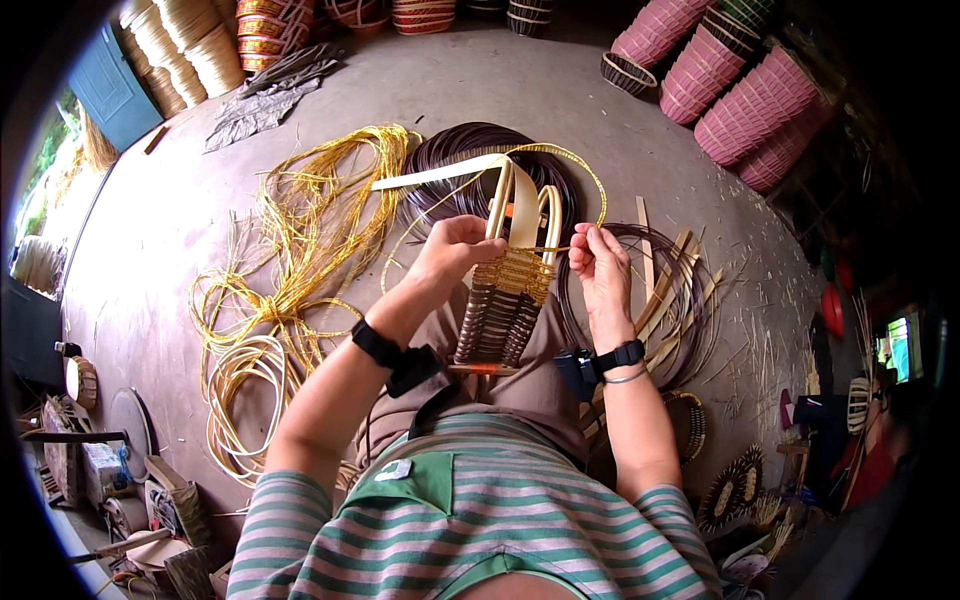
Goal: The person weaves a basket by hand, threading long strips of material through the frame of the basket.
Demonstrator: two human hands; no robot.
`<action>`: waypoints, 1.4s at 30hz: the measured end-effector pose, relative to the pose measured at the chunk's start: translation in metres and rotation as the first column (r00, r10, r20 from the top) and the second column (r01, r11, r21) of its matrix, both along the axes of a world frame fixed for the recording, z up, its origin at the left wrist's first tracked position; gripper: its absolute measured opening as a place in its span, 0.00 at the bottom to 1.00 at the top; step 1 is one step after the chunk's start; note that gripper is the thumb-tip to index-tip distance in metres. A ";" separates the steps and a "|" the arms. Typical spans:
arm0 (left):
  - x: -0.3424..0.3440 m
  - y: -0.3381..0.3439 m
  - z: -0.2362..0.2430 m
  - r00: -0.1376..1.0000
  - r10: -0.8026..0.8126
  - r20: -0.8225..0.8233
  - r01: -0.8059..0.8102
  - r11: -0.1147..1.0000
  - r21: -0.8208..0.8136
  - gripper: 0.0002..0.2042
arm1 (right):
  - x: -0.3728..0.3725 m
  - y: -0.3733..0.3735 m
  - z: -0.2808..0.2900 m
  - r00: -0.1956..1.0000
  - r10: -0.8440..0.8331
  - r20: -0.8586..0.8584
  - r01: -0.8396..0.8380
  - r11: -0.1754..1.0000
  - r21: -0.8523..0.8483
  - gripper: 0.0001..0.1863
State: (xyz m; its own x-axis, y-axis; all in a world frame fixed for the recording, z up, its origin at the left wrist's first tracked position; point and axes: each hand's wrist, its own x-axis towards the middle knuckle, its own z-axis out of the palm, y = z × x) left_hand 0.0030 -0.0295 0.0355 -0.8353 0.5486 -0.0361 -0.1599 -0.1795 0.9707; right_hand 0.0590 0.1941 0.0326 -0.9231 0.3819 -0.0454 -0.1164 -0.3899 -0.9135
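Observation:
A half-woven basket piece [503, 305] with dark brown and yellow bands rests on my lap, pale flat splints rising from its far end. My left hand [455, 250] grips the woven edge and the splints at the left side. My right hand [600, 262] pinches a thin yellow strand [585, 175] that loops up and over the splints. A wide pale strip [435, 173] sticks out to the left from the top.
Tangled yellow cord [290, 260] lies on the concrete floor to my left. A dark brown coil [470, 160] lies ahead, another coil with pale splints [670, 290] to the right. Stacked pink baskets [735, 85] and tan baskets [190, 45] line the far edge. Tools clutter the lower left.

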 end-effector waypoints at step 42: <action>0.017 0.019 -0.067 0.873 0.379 -0.308 -0.396 0.918 0.008 0.08 | -0.080 -0.046 0.030 0.917 0.390 0.081 -0.371 0.762 0.530 0.23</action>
State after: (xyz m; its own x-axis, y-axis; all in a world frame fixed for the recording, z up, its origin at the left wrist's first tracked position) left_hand 0.0200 -0.0106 -0.0313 -0.9563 0.1832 0.2278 0.2094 -0.1142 0.9711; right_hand -0.0214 0.1483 0.0631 -0.9949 -0.0457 0.0896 -0.0948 0.1288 -0.9871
